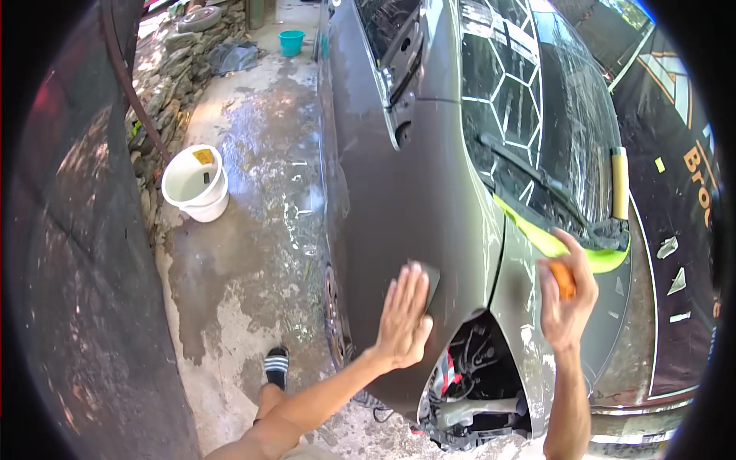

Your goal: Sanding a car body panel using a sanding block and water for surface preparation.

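My left hand [403,318] lies with its fingers extended and together on the grey car's fender [391,222]. Beneath them a dark sheet of sandpaper [434,280] is pressed to the panel, its edge showing past the fingertips. My right hand [571,295] is curled round a small orange sponge [563,280], over the hood [525,337] near the base of the windshield. The sponge is partly hidden by the fingers and thumb. A bright yellow-green strip [537,234] runs along the windshield's lower edge, beside my right hand.
The headlight opening [479,360] gapes, with parts visible inside. A wiper [537,176] rests on the windshield [575,115]. On the wet concrete to the left stands a white bucket [207,203]; a teal bucket [291,44] is farther back. Dark sheeting [84,268] hangs at left.
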The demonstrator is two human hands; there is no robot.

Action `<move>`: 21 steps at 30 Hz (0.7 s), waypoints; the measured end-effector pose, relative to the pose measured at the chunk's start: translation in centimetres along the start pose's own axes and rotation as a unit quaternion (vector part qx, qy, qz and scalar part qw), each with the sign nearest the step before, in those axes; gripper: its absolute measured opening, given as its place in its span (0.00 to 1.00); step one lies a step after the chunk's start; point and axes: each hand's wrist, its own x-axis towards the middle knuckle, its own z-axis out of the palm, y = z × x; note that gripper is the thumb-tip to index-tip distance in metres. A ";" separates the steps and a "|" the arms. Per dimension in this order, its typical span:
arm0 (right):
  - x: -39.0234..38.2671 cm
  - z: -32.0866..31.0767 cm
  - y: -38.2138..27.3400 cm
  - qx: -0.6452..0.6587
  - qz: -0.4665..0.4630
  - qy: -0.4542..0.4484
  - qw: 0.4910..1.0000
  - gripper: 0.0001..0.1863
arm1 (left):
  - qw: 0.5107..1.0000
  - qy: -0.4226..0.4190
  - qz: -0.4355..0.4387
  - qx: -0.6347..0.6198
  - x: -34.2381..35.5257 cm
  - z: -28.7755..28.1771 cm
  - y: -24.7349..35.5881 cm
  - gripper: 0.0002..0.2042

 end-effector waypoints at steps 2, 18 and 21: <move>6.0 2.7 -2.5 0.062 0.013 -0.169 0.984 0.07 | 1.000 -0.011 -0.010 0.023 5.7 -1.7 -2.0 0.29; 16.0 17.4 -1.6 -0.018 -0.192 0.070 0.979 0.24 | 0.997 0.080 0.010 0.011 20.1 -5.8 -14.6 0.31; 16.4 17.0 -2.1 -0.008 -0.202 0.090 0.975 0.23 | 0.993 0.099 -0.051 -0.046 25.3 -6.8 -15.4 0.29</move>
